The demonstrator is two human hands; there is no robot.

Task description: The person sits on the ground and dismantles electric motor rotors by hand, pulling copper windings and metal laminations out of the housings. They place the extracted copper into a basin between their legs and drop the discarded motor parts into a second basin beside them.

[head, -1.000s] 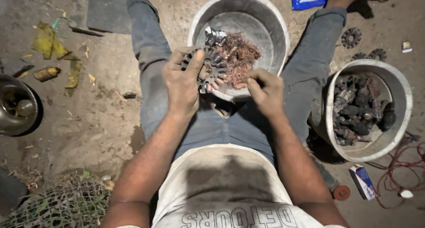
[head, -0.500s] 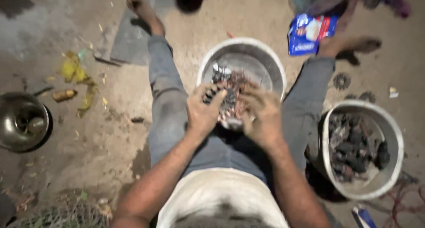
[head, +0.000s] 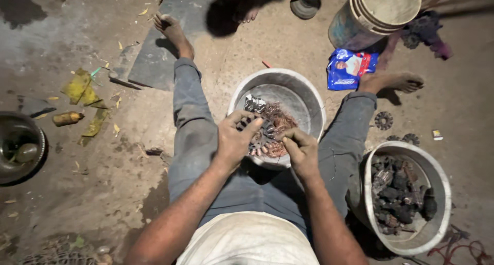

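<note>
Head view, from the left: a dark metal bowl [head: 19,146] sits on the dirt floor. Left hand [head: 234,139] clamps a round motor winding [head: 262,136] over the grey basin [head: 303,97] between the knees; right hand [head: 301,150] pinches its copper wire. Sharp strands could cut fingers, I'd say. A tub of scrap [head: 406,198] stands rightmost.

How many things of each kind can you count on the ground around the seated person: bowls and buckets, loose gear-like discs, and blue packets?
Bowls and buckets: 4 (centre bowl, parts bowl, dark bowl, bucket)
Loose discs: 3 (first, second, third partly hidden)
Blue packets: 1
Total: 8
</note>
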